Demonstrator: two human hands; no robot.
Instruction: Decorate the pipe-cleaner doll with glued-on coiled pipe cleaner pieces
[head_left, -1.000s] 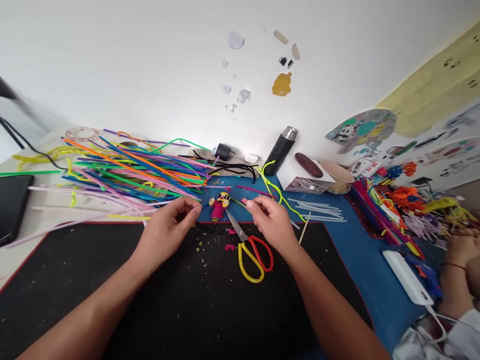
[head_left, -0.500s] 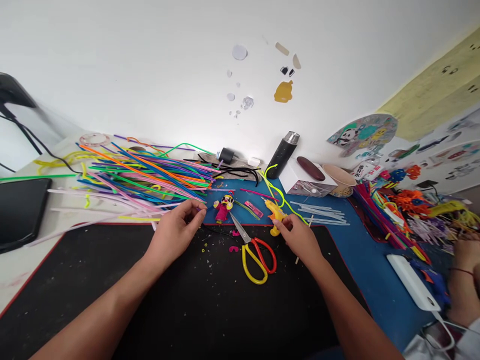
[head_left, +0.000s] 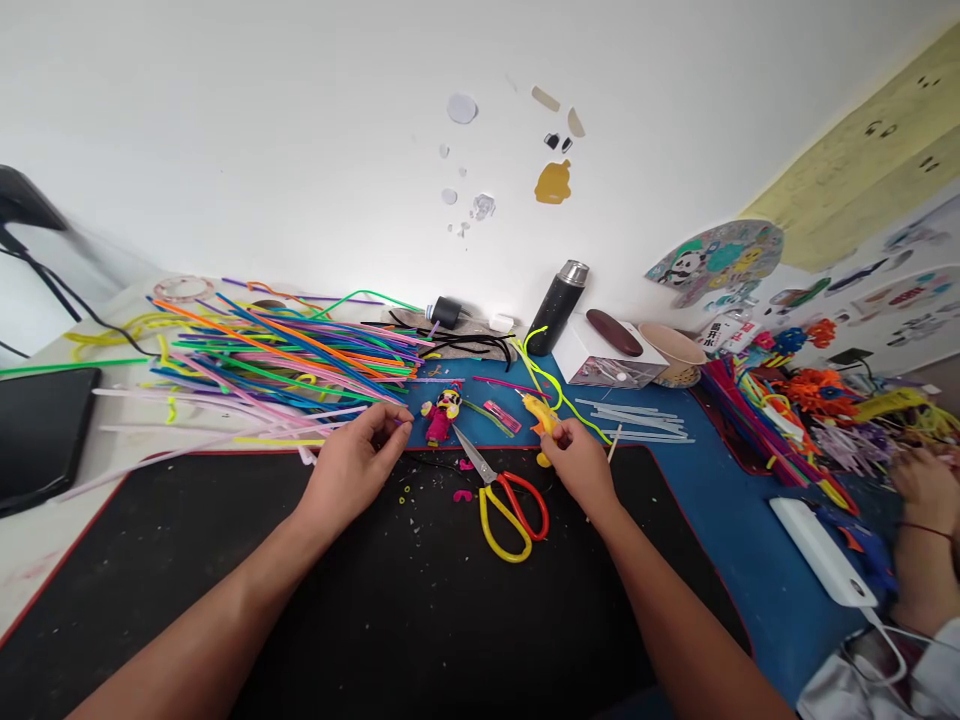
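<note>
My left hand (head_left: 352, 458) is closed in a pinch at the mat's back edge. A tiny purple bit shows at its fingertips, too small to name. My right hand (head_left: 581, 465) has its fingers closed on the handle of a yellow glue gun (head_left: 538, 412), whose nozzle points up and left. Between the hands lies a small doll (head_left: 439, 418) in a magenta outfit, made of fuzzy stems. Scissors (head_left: 496, 488) with one yellow and one red handle lie in front of it, blades slightly towards the doll. Small magenta pieces (head_left: 463, 496) rest beside the scissors.
A heap of coloured pipe cleaners (head_left: 285, 350) spreads at the back left. Behind stand a black thermos (head_left: 559, 305) and a tissue box (head_left: 600, 352). Clear glue sticks (head_left: 637, 422) lie right of the glue gun. A co-worker's hand (head_left: 926, 490) is at the far right.
My right hand has moved slightly left and up, its fingers closing further round the glue gun's handle. The left hand keeps its pinch. The whole view has shifted a little.
</note>
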